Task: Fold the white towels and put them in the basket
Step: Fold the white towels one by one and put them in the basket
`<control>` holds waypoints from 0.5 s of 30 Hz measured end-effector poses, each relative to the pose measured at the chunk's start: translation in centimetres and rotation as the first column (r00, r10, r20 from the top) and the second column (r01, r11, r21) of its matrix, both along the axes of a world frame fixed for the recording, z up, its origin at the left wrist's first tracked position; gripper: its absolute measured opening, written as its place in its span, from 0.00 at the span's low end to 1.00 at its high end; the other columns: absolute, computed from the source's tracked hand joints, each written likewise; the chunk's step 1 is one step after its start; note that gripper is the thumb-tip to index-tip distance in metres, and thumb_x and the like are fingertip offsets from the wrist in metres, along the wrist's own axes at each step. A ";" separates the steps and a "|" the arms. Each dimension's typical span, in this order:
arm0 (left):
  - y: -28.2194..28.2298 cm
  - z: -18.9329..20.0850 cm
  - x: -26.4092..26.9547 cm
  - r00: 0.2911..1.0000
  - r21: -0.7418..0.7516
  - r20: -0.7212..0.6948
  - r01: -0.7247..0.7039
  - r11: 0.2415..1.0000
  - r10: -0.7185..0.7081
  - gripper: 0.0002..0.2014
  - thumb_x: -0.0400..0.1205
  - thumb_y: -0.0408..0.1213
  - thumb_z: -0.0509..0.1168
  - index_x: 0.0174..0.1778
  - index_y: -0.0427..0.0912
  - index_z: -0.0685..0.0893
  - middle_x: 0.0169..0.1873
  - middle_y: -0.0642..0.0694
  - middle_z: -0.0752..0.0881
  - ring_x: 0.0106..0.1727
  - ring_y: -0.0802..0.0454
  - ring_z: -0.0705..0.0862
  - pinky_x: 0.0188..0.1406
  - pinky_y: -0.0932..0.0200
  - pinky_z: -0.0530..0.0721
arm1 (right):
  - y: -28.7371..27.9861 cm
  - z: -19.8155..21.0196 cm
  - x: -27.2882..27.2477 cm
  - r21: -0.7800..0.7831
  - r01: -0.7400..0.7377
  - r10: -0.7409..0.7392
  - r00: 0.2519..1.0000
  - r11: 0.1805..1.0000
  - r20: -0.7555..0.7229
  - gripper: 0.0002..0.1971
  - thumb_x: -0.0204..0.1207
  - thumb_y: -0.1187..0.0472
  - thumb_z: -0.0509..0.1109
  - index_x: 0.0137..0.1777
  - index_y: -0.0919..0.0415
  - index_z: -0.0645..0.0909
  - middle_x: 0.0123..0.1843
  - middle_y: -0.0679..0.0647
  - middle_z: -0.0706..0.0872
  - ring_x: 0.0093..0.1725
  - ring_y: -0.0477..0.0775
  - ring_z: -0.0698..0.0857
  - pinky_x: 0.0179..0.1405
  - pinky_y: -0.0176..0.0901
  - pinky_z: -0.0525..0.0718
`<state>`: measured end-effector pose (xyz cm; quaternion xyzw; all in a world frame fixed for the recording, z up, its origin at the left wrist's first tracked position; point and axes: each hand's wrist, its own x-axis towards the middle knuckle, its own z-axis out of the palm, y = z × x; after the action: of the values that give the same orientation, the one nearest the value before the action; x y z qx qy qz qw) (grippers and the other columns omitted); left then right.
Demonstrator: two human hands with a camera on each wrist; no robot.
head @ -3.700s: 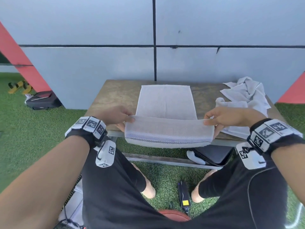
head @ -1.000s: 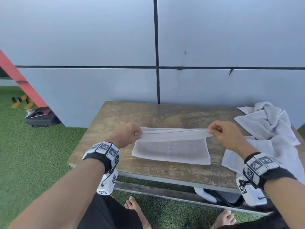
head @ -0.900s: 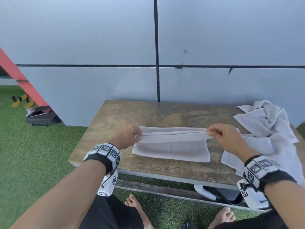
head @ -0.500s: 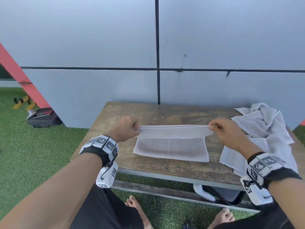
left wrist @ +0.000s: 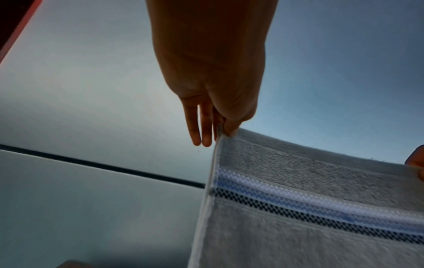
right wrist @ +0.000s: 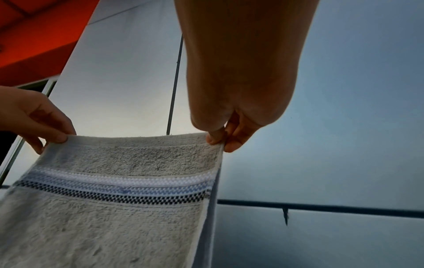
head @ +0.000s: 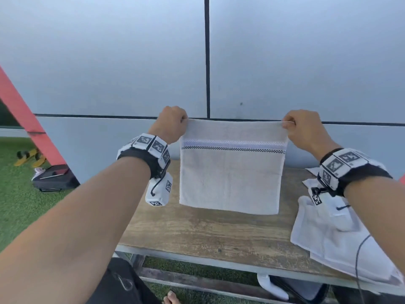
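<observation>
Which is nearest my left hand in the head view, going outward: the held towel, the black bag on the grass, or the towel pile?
1. Held towel: pinched by the left hand.
2. Black bag: lower left, on grass.
3. Towel pile: far right, on table.

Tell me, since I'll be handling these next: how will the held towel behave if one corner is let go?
Probably floppy: the towel hangs limp from the left hand and right hand. Likely light, since fingertip pinches hold it. The terry pile looks grippy, not slippery.
</observation>
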<state>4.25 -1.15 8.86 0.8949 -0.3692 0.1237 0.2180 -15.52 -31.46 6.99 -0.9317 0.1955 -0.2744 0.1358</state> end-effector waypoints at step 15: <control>8.0 -10.0 -4.7 0.977 0.034 -0.112 0.186 0.982 -0.182 0.07 0.85 0.31 0.65 0.43 0.40 0.86 0.36 0.47 0.85 0.39 0.44 0.82 0.39 0.52 0.76 | 2.6 -10.0 -6.8 0.201 -0.238 0.267 0.955 0.950 -0.128 0.10 0.82 0.65 0.69 0.43 0.48 0.80 0.36 0.41 0.84 0.37 0.41 0.80 0.36 0.32 0.70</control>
<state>-0.42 6.85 -1.15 0.8669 -0.4406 0.0459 0.2285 -22.31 -28.85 -3.04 -0.9509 0.1088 -0.1630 0.2396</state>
